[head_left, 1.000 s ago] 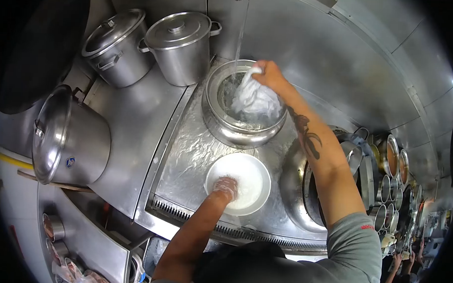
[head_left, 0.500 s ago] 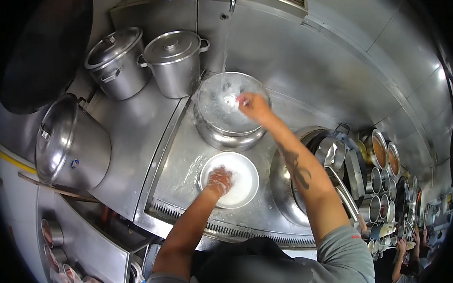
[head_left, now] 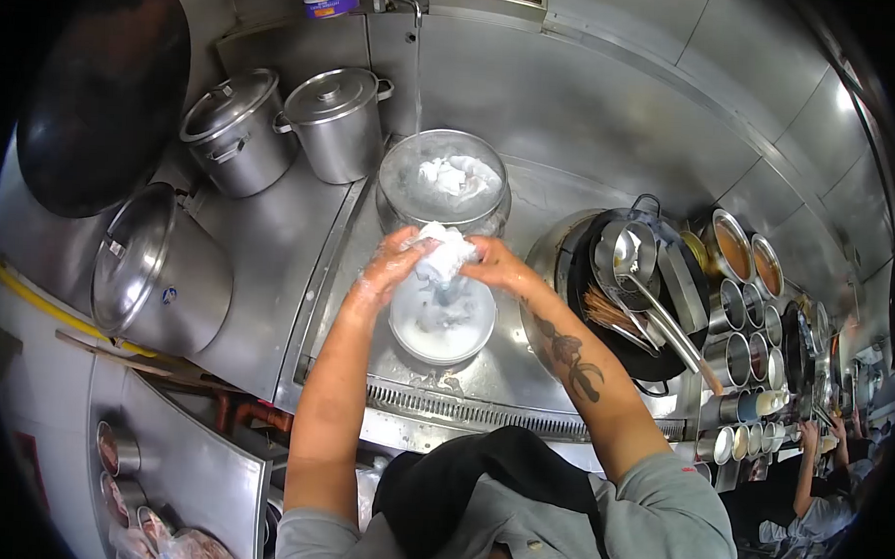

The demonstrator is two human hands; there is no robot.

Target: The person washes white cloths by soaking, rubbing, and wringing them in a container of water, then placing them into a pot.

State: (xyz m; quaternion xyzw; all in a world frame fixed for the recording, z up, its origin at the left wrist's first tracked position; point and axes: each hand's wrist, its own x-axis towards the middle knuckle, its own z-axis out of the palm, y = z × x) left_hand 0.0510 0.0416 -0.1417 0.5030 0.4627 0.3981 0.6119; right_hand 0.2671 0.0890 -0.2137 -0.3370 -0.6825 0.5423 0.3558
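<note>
Between my hands is a crumpled, wet white cloth [head_left: 443,251], held over a white bowl [head_left: 487,340]. My left hand [head_left: 393,268] grips its left side with bent fingers. On the opposite side, my right hand [head_left: 497,265] closes on the cloth too. Cloudy, foamy liquid fills the bowl, partly hidden by the cloth. Just beyond my hands stands a round metal pot [head_left: 396,197] of water with another white crumpled piece [head_left: 459,176] in it. A thin stream from the tap [head_left: 417,14] falls at the pot's back left edge.
Lidded steel pots [head_left: 334,128] stand on the left counter, with a large one [head_left: 186,280] nearer. At right, a black wok [head_left: 652,356] holds a ladle [head_left: 663,317] and a bamboo brush [head_left: 609,310]. Several containers [head_left: 736,359] and another person's arms [head_left: 809,460] are farther right.
My left hand has come up out of the bowl, and my right hand has moved back from the pot. Both now hold the white cloth. A white piece now shows in the pot.
</note>
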